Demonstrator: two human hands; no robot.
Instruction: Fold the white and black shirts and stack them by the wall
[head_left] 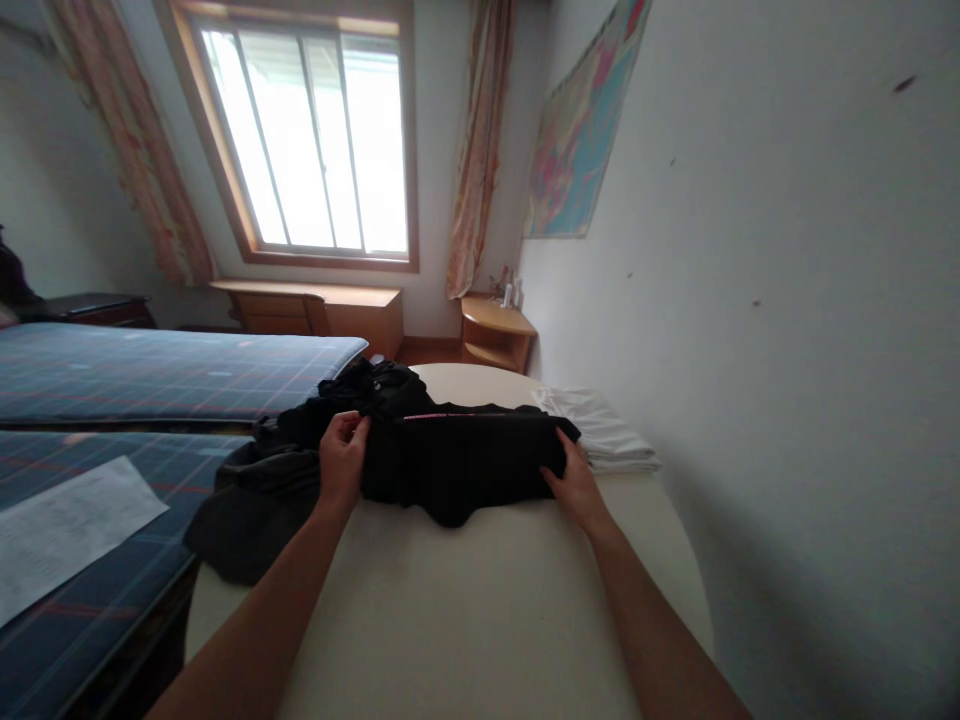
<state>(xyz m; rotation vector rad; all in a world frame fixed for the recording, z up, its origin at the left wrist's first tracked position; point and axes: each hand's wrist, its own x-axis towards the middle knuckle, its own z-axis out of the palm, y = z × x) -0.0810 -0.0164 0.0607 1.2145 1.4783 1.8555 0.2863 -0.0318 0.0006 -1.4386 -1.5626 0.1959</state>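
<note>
A black garment (465, 460), folded into a wide strip with a thin pinkish line near its top edge, is stretched between my two hands over the round table. My left hand (343, 455) pinches its left end, with thumb and fingers closed. At the opposite end, my right hand (574, 480) grips the cloth between thumb and fingers. A heap of dark clothes (270, 490) lies to the left and behind, touching or close to the garment. Folded white cloth (600, 430) sits just beyond my right hand. The garment's exact kind cannot be made out.
The cream round table (450, 620) stands near the white wall on the right. To the left is a bed with a blue checked mattress (180, 370), and a sheet of paper (75, 530) lies on it. A wooden desk (360, 310) and corner shelf (495, 320) stand under the window.
</note>
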